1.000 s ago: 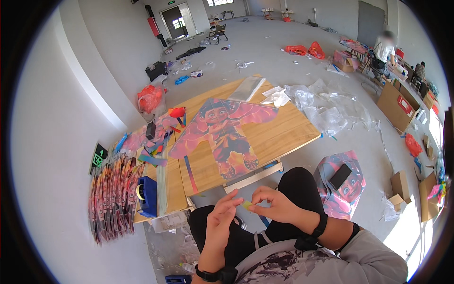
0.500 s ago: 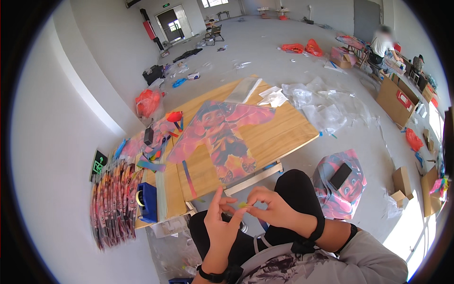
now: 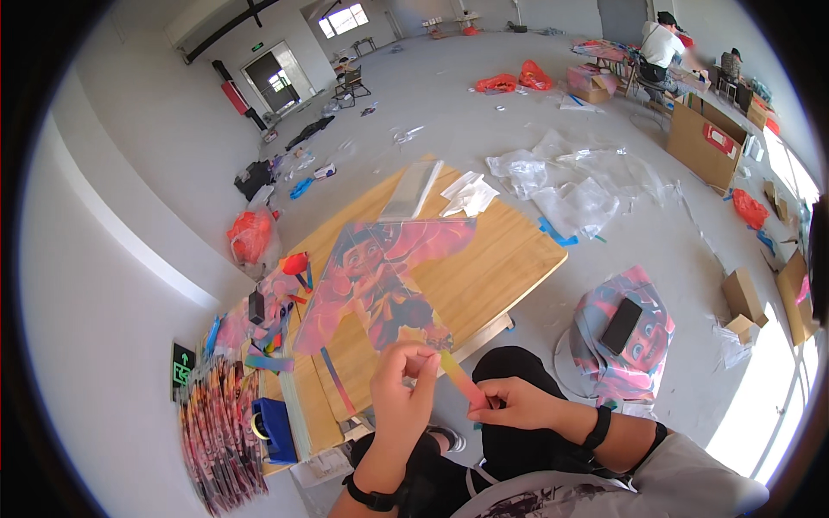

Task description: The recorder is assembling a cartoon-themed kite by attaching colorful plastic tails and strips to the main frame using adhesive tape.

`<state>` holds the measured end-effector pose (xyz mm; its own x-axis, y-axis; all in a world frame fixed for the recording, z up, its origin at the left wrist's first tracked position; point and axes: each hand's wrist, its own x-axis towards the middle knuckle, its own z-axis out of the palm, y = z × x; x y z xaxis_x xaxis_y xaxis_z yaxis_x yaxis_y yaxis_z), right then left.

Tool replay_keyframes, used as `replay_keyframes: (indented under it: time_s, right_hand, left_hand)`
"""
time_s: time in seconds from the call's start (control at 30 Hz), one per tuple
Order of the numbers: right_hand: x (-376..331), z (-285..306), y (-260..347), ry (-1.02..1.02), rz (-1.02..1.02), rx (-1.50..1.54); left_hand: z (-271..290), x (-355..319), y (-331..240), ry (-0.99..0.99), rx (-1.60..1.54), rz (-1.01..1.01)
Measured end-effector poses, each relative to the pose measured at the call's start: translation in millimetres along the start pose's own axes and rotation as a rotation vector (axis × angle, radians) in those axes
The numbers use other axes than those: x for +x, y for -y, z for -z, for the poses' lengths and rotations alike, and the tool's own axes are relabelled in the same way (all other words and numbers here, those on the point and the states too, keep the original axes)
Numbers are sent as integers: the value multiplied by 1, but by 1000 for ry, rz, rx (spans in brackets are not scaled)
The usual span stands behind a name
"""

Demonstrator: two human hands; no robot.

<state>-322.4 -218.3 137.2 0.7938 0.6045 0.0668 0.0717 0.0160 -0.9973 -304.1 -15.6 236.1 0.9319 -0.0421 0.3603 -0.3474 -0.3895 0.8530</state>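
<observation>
Thin rainbow-coloured ribbon strip [image 3: 460, 380] spans left hand [image 3: 404, 393] and right hand [image 3: 516, 404], both pinched shut on it; uneven pulling risks tearing or slipping.

We see a rainbow-striped ribbon [image 3: 458, 380] — yellow fading into pink — and a kite [image 3: 380, 285] printed with a cartoon figure in pink, red and blue on the pale wooden surface [image 3: 501, 259]. A blue box [image 3: 278, 429] sits beside patterned pink packets [image 3: 216, 432] — orange-red bags [image 3: 250, 237] lie on the grey floor [image 3: 484, 112].
</observation>
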Motion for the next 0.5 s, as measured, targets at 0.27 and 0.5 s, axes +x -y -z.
replay_keyframes:
  time_s: [0.27,0.5]
  right_hand:
    - [3,57,-56,-202,-209,317]
    - [9,94,-123,-356,-336,337]
  left_hand:
    - [-42,108,74,69,-123,147]
    - [-101,197,185,85,-125,167]
